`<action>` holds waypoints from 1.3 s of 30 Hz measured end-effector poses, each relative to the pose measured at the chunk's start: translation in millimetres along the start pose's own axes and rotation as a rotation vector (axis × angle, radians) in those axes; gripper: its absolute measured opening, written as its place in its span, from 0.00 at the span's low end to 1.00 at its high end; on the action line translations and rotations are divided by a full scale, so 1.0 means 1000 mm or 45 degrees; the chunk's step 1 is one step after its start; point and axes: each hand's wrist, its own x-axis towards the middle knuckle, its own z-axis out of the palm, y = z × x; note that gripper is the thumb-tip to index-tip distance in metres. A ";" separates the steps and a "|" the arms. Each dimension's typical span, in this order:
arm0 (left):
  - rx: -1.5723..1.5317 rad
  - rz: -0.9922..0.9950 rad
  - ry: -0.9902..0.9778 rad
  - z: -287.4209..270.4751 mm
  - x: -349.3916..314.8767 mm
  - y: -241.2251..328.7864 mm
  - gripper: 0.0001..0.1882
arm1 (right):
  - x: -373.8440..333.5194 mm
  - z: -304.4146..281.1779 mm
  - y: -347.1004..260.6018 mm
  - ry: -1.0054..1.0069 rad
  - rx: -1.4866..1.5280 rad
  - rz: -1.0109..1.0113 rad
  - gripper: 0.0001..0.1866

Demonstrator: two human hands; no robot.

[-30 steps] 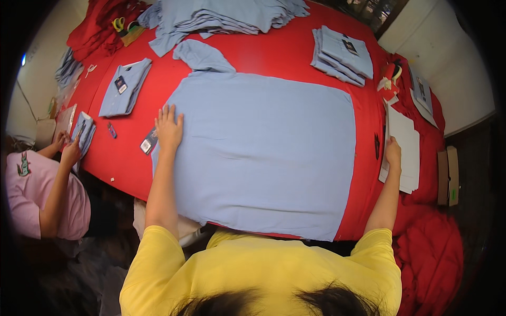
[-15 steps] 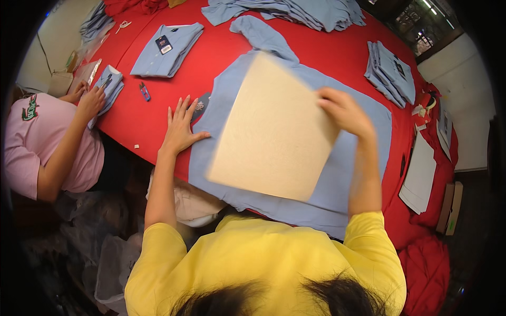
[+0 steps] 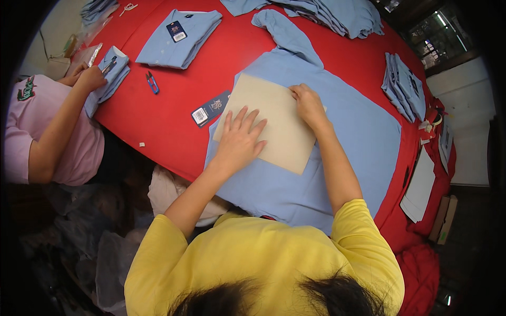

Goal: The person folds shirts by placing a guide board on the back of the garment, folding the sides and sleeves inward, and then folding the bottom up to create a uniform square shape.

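Note:
A light blue shirt (image 3: 363,131) is spread over the red table, one sleeve stretching away at the far side. On it, near its left end, lies a beige rectangular cardboard sheet (image 3: 279,131). My left hand (image 3: 240,139) rests on the sheet's left part with fingers spread. With bent fingers, my right hand (image 3: 308,105) grips the sheet's upper right edge; the thumb is mostly hidden. A dark blue hang tag (image 3: 212,108) sticks out from the shirt's left edge beside the sheet.
Folded blue shirts (image 3: 179,39) lie at the far left, with blue thread snips (image 3: 152,83) nearby. More folded shirts (image 3: 403,87) and white sheets (image 3: 419,187) sit on the right. A blue shirt pile (image 3: 332,16) is at the back. A co-worker's hand (image 3: 92,79) handles a folded shirt.
The cardboard sheet has come down from above the shirt to lie on it. My left hand has moved right from the shirt's edge onto the sheet, and my right hand has shifted left.

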 end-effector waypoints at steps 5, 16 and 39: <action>0.032 -0.093 0.117 0.022 0.021 0.005 0.34 | 0.001 -0.003 -0.001 0.011 0.002 -0.023 0.14; 0.012 -0.228 0.165 0.042 0.021 -0.010 0.41 | 0.028 -0.004 0.007 0.072 -0.393 0.025 0.16; 0.000 -0.264 0.260 0.062 0.022 -0.012 0.41 | -0.065 0.058 -0.047 -0.005 -0.324 -0.260 0.24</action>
